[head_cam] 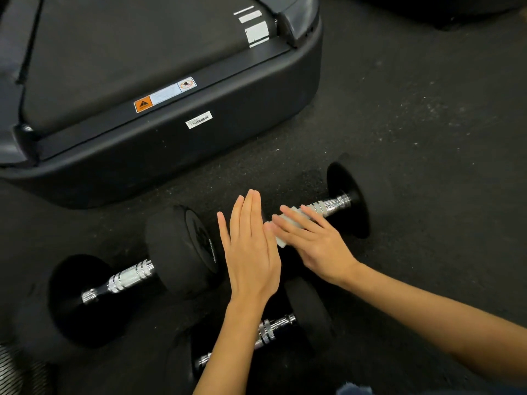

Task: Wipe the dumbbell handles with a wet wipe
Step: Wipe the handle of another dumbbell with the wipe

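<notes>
Three black dumbbells with chrome handles lie on the dark floor. The right dumbbell (346, 199) has its handle under my right hand (310, 240), whose straight fingers press a white wet wipe (285, 230) onto the bar. My left hand (251, 249) is flat with straight fingers, held just left of the right hand over that dumbbell's near end, which it hides. The left dumbbell (129, 277) lies apart with its handle bare. A third dumbbell (273, 332) lies closest to me, partly under my left forearm.
The black rear end of a treadmill (176, 143) with warning stickers stands right behind the dumbbells. Speckled rubber floor (427, 124) stretches to the right. A ribbed metal object (17, 372) shows at the bottom left corner.
</notes>
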